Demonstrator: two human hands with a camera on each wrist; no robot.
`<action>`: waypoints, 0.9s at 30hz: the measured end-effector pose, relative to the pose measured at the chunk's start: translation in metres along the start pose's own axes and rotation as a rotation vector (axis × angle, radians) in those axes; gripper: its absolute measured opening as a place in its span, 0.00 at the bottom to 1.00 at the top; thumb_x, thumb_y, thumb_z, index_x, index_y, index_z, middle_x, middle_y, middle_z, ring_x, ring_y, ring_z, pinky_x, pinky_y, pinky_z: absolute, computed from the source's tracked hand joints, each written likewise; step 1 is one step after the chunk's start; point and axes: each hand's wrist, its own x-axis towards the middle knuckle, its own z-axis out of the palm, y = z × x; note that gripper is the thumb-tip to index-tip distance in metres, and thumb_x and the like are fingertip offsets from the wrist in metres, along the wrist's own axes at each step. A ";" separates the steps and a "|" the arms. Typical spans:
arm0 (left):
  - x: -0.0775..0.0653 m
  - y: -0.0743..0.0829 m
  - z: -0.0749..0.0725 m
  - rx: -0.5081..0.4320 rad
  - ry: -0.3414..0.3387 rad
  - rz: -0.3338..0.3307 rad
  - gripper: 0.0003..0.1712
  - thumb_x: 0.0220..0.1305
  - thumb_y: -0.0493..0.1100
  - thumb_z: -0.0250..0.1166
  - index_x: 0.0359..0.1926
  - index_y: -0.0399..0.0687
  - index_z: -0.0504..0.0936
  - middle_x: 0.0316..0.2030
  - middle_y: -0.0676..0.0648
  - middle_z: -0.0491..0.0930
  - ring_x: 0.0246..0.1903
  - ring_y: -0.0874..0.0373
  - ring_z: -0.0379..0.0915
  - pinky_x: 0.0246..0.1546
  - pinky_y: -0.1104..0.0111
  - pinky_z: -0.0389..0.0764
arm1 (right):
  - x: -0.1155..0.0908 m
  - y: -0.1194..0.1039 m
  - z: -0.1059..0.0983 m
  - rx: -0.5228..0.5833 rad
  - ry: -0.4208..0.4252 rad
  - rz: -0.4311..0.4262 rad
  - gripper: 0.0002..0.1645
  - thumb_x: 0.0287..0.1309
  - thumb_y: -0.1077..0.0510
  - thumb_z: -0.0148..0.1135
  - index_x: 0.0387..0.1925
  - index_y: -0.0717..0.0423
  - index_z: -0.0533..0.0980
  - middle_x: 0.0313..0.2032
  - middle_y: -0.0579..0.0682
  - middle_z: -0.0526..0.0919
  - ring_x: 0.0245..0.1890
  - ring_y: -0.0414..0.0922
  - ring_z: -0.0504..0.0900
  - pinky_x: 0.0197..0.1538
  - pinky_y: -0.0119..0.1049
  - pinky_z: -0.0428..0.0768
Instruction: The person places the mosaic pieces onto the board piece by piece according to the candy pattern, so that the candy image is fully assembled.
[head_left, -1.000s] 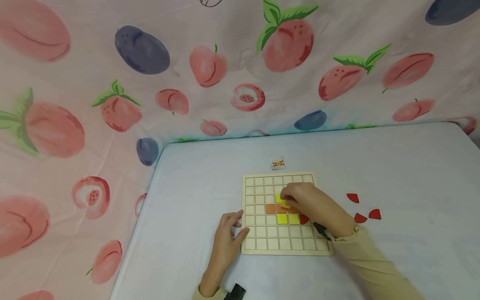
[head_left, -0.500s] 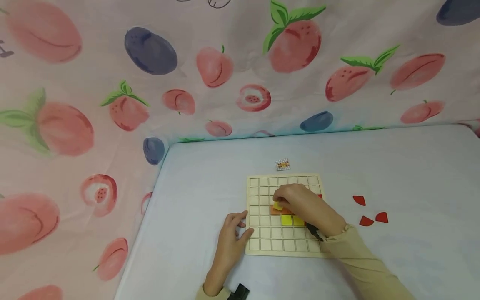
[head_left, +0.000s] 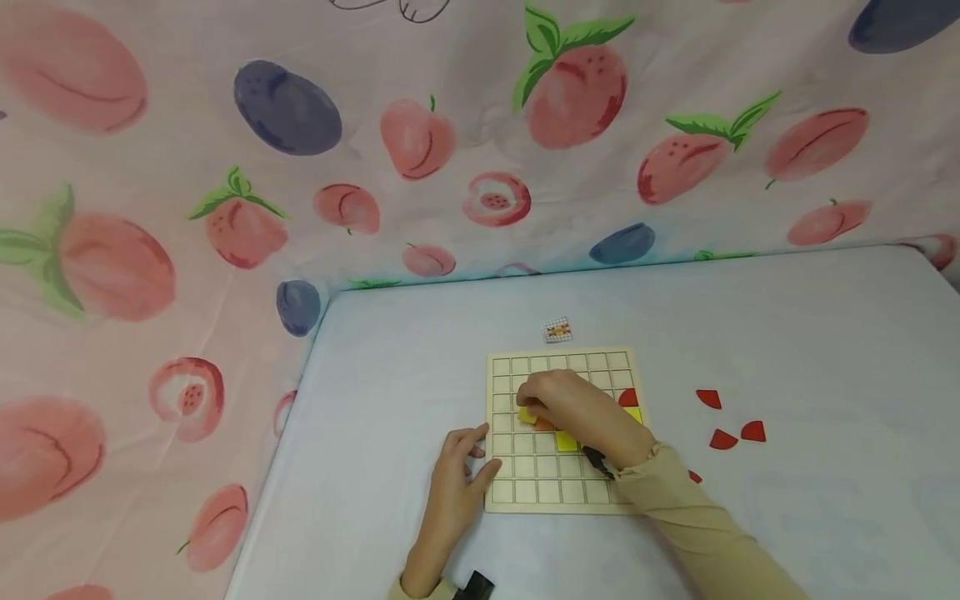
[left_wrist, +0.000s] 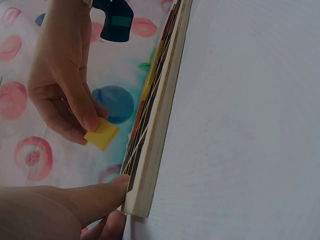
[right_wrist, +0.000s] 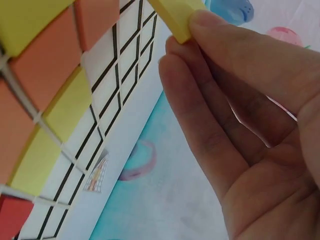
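Observation:
A yellow square tile is pinched between the thumb and fingers of my right hand, above the left end of an orange row on the wooden grid board. The same yellow tile stands tilted off the board's surface in the left wrist view. My left hand rests at the board's left edge, thumb on the border and fingers loosely bent beside it. Orange tiles and yellow tiles fill cells in the right wrist view. A red quarter-round piece lies at their upper right; my right hand hides part of the pattern.
A small printed pattern card lies behind the board. Several red quarter-round pieces lie on the white tabletop to the right, one partly behind the right sleeve. A fruit-printed cloth hangs behind the table.
My right hand has moved left across the board with the yellow tile in its fingers, baring the red piece and a yellow tile at the right. My left hand stays at the edge.

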 end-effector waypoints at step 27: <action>0.000 -0.002 0.001 0.000 0.005 0.020 0.28 0.60 0.37 0.71 0.62 0.42 0.78 0.48 0.50 0.75 0.40 0.62 0.70 0.37 0.74 0.71 | 0.013 0.005 0.022 -0.044 -0.009 -0.050 0.05 0.57 0.65 0.70 0.32 0.54 0.88 0.31 0.44 0.86 0.32 0.38 0.80 0.44 0.36 0.82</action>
